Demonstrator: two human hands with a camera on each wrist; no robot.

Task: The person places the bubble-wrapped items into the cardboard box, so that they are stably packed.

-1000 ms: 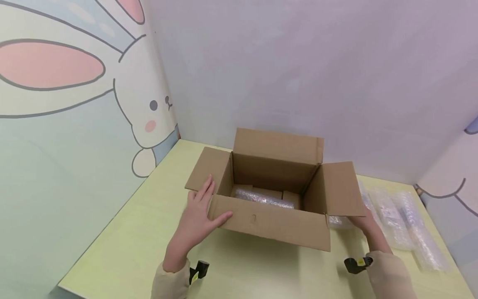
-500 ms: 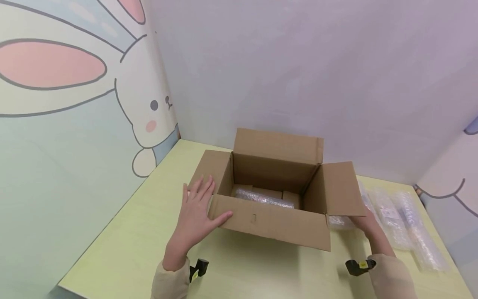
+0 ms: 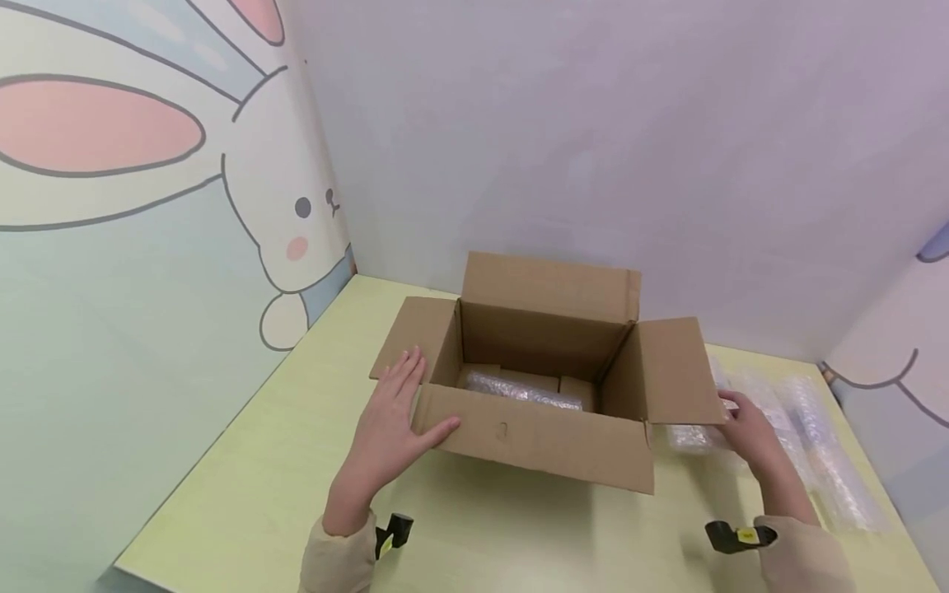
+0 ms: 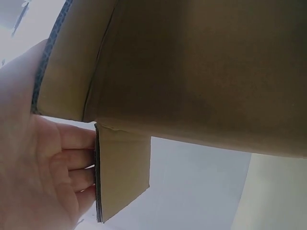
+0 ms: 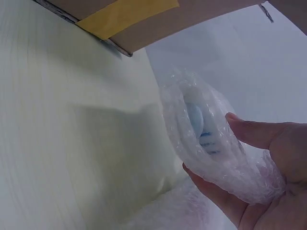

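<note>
An open cardboard box stands on the table with its flaps spread. My left hand lies on its left side, fingers straight over the left flap and thumb on the front flap; in the left wrist view the hand rests against the flap edges. A bubble-wrapped piece lies inside the box. Right of the box, my right hand grips a bubble-wrapped item, partly hidden by the right flap. The right wrist view shows that item between thumb and fingers of the hand, raised above the table.
More bubble-wrapped packages lie on the table to the right, beside my right forearm. A wall stands close behind the box, and another wall with a rabbit drawing rises on the left. Yellow tape runs along the box's lower side.
My right hand has come out from under the right flap, moving right with the wrapped item in its grip. The left hand's spread fingers have drawn together on the left flap.
</note>
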